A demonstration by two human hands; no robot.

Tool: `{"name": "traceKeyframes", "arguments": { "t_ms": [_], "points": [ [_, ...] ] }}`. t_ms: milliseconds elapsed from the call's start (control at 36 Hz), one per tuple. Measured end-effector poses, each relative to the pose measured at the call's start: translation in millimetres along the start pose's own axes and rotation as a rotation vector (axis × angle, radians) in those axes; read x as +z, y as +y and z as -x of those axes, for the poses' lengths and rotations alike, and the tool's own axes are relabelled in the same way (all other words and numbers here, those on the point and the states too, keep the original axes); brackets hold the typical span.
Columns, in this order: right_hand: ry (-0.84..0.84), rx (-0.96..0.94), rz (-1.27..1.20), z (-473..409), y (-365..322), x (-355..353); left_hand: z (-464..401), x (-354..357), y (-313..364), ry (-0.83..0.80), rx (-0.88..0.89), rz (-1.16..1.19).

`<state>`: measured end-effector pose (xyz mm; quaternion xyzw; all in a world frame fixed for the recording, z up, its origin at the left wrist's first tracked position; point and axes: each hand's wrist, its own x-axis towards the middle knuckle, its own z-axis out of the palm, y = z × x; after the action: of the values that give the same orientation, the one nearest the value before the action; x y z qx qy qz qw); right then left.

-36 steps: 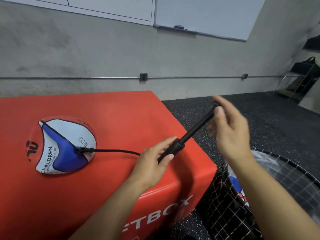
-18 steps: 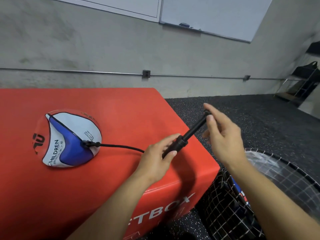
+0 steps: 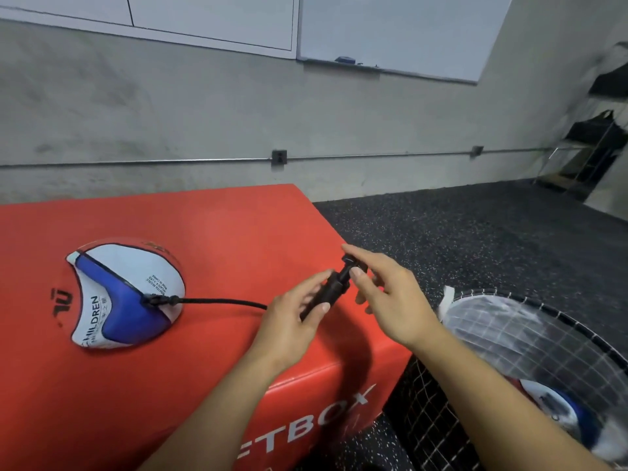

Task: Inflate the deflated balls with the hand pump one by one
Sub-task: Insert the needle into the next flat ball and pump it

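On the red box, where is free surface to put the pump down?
Bare red top lies behind the deflated ball up to the box far edge, and in front of the hose toward the near edge. It is crowded at the right corner, where both hands hold the pump.

We note ball [image 3: 124, 295]: white, blue and red panels, print "CHILDREN", deflated, collapsed into flattened dome, lying on top of red box at left. Black hose [image 3: 222, 301] plugged into ball's valve at its right side, running right along box top to pump [image 3: 331, 289]. Pump: black, short, tilted up to right, above box's right edge, handle close to barrel. We see second ball [image 3: 557, 407], same colours, in mesh basket at lower right, partly blurred.
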<state>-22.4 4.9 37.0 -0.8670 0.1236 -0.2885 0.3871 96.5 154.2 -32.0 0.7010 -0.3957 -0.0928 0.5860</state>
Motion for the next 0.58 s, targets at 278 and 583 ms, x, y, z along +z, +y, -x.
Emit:
{"name": "traceKeyframes", "arguments": {
  "t_ms": [278, 583],
  "points": [
    [0.443, 0.033, -0.291, -7.2, -13.9, -49.3, 4.6, 3.7, 3.0, -0.065, 0.006, -0.055],
    [0.264, 0.013, -0.034, -8.9, -18.3, -18.4, 0.9, -3.1, -6.0, -0.057, -0.012, -0.011]
  ]
}}
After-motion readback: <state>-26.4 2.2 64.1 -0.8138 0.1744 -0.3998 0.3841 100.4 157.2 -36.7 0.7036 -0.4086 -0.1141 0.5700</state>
